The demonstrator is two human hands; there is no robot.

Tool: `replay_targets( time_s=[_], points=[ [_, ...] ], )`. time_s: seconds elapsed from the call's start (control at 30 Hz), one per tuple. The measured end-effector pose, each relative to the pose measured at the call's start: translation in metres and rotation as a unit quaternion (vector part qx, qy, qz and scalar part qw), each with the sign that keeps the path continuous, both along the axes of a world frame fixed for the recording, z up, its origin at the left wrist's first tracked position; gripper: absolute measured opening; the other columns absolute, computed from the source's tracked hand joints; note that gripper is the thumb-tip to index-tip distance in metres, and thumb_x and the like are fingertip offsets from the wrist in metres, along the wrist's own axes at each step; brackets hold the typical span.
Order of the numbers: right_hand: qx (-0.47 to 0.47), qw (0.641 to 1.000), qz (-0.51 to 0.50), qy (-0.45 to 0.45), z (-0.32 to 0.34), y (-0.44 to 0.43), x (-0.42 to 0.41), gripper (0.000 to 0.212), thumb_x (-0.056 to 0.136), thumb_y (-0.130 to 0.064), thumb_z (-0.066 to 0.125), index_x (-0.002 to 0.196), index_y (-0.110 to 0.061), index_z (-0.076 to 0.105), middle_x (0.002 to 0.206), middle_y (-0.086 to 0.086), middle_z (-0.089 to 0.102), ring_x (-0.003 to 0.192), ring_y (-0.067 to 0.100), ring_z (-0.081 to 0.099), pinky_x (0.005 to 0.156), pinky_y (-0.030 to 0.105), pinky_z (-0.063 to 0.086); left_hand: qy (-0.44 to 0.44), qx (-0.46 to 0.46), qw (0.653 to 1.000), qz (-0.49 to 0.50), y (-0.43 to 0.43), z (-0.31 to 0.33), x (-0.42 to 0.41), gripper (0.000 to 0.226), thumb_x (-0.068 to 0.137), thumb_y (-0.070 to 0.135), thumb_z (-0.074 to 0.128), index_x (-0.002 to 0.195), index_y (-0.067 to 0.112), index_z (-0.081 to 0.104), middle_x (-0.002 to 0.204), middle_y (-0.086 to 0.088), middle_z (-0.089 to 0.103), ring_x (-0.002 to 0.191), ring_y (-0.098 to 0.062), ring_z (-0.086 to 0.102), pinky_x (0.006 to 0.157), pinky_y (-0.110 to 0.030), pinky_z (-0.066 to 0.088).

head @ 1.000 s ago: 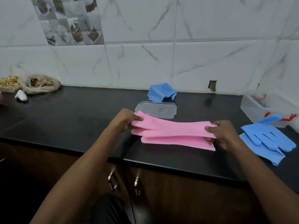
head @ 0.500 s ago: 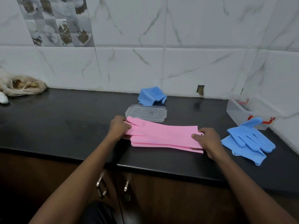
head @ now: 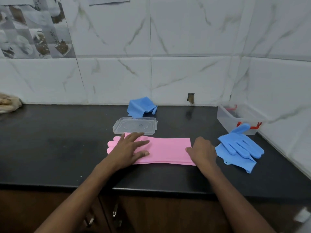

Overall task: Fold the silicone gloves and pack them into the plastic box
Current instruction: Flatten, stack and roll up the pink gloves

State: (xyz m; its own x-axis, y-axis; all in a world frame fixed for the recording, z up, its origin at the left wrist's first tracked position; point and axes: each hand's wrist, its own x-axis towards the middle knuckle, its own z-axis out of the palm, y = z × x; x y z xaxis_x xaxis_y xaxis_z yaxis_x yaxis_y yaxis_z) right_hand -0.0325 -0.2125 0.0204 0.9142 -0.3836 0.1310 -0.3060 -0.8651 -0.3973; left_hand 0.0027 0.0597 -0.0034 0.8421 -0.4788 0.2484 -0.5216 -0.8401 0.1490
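Stacked pink silicone gloves [head: 166,151] lie flat across the black counter [head: 58,148], fingers to the left. My left hand [head: 130,148] presses flat on the finger end with its fingers spread. My right hand [head: 202,152] rests on the cuff end, fingers curled at the edge. A clear plastic lid [head: 135,126] lies just behind the pink gloves. A clear plastic box [head: 235,118] stands in the right corner. Blue gloves [head: 239,147] lie right of my right hand. A folded blue glove [head: 141,106] sits by the wall.
A plastic bag with food [head: 8,103] lies at the far left by the wall. The tiled wall runs behind and along the right side. The counter's front edge [head: 151,190] is below my forearms, with cabinet handles [head: 116,214] under it.
The pink gloves were held up at both ends and now lie flat on the counter. My left hand has opened and presses on them. The camera has moved closer.
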Motion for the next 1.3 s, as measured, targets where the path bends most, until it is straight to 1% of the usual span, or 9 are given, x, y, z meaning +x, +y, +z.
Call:
replay_targets(
  time_s=[0.1, 0.3, 0.5, 0.6, 0.87, 1.0, 1.1, 1.2, 1.3],
  points=[
    [0.012, 1.000, 0.000, 0.018, 0.004, 0.005, 0.001, 0.029, 0.085, -0.034, 0.070, 0.087, -0.015, 0.048, 0.083, 0.002, 0.053, 0.070, 0.019, 0.049, 0.048, 0.025, 0.029, 0.057, 0.056, 0.997, 0.004, -0.001, -0.011, 0.005, 0.059, 0.091, 0.067, 0.035, 0.147, 0.047, 0.032, 0.161, 0.009, 0.023, 0.150, -0.014, 0.016, 0.122, -0.052, 0.007],
    [0.153, 0.984, 0.030, 0.084, 0.008, 0.002, 0.009, 0.031, 0.081, -0.030, 0.073, 0.094, -0.010, 0.053, 0.094, 0.007, 0.062, 0.085, 0.025, 0.060, 0.068, 0.033, 0.048, 0.060, 0.098, 0.993, 0.005, 0.000, -0.017, 0.002, 0.064, 0.087, 0.072, 0.013, 0.148, 0.054, 0.017, 0.163, 0.008, 0.017, 0.151, -0.015, 0.008, 0.121, -0.052, 0.001],
    [0.001, 0.998, 0.018, 0.064, 0.010, 0.010, 0.005, 0.028, 0.086, -0.031, 0.068, 0.102, -0.012, 0.057, 0.095, 0.005, 0.061, 0.076, 0.017, 0.055, 0.052, 0.024, 0.035, 0.079, 0.136, 0.988, -0.001, -0.002, -0.011, 0.004, 0.057, 0.091, 0.068, 0.013, 0.147, 0.057, 0.010, 0.163, 0.005, 0.013, 0.151, -0.017, 0.007, 0.120, -0.056, 0.002],
    [0.019, 0.995, 0.022, 0.091, 0.013, 0.013, 0.007, 0.026, 0.085, -0.027, 0.070, 0.102, -0.013, 0.055, 0.095, 0.005, 0.060, 0.080, 0.018, 0.058, 0.060, 0.027, 0.043, 0.088, 0.134, 0.987, -0.003, -0.002, -0.011, 0.004, 0.061, 0.087, 0.072, 0.010, 0.146, 0.058, 0.011, 0.163, 0.005, 0.014, 0.151, -0.017, 0.008, 0.120, -0.056, 0.002],
    [0.312, 0.949, 0.017, 0.043, 0.008, 0.008, 0.017, 0.020, 0.081, -0.011, 0.067, 0.097, -0.004, 0.057, 0.083, 0.007, 0.061, 0.069, 0.017, 0.059, 0.053, 0.024, 0.043, 0.076, 0.129, 0.989, -0.002, -0.002, -0.011, 0.002, 0.056, 0.091, 0.068, 0.013, 0.147, 0.058, 0.010, 0.162, 0.006, 0.015, 0.151, -0.016, 0.008, 0.121, -0.055, 0.002],
    [0.462, 0.886, -0.001, 0.029, 0.004, -0.003, 0.017, 0.041, 0.074, 0.011, 0.070, 0.114, 0.005, 0.059, 0.108, 0.020, 0.067, 0.092, 0.035, 0.067, 0.078, 0.041, 0.059, 0.079, 0.112, 0.990, 0.005, -0.006, -0.008, 0.001, 0.053, 0.095, 0.064, 0.020, 0.148, 0.056, 0.014, 0.161, 0.006, 0.018, 0.150, -0.015, 0.011, 0.121, -0.054, 0.002],
    [0.440, 0.898, -0.029, 0.008, -0.001, -0.018, 0.016, 0.042, 0.072, 0.009, 0.076, 0.111, 0.002, 0.062, 0.115, 0.020, 0.065, 0.100, 0.035, 0.064, 0.086, 0.047, 0.056, 0.081, 0.097, 0.992, -0.002, -0.017, -0.005, -0.001, 0.054, 0.095, 0.065, 0.022, 0.148, 0.055, 0.016, 0.161, 0.005, 0.019, 0.150, -0.014, 0.010, 0.121, -0.053, 0.000],
    [0.331, 0.941, -0.057, -0.038, 0.003, -0.037, 0.015, 0.050, 0.072, 0.002, 0.078, 0.118, 0.004, 0.059, 0.119, 0.019, 0.063, 0.081, 0.022, 0.058, 0.059, 0.027, 0.046, 0.073, 0.122, 0.990, -0.022, -0.044, -0.005, -0.003, 0.054, 0.096, 0.063, 0.023, 0.149, 0.052, 0.017, 0.162, 0.001, 0.017, 0.151, -0.017, 0.009, 0.121, -0.056, 0.001],
    [0.200, 0.978, -0.050, -0.005, 0.011, -0.044, 0.015, 0.032, 0.076, -0.006, 0.076, 0.100, -0.005, 0.055, 0.109, 0.019, 0.064, 0.074, 0.023, 0.051, 0.058, 0.028, 0.040, 0.082, 0.137, 0.987, -0.025, -0.062, -0.003, 0.000, 0.054, 0.097, 0.061, 0.025, 0.149, 0.051, 0.017, 0.162, 0.000, 0.016, 0.151, -0.018, 0.009, 0.120, -0.059, 0.000]
  ],
)
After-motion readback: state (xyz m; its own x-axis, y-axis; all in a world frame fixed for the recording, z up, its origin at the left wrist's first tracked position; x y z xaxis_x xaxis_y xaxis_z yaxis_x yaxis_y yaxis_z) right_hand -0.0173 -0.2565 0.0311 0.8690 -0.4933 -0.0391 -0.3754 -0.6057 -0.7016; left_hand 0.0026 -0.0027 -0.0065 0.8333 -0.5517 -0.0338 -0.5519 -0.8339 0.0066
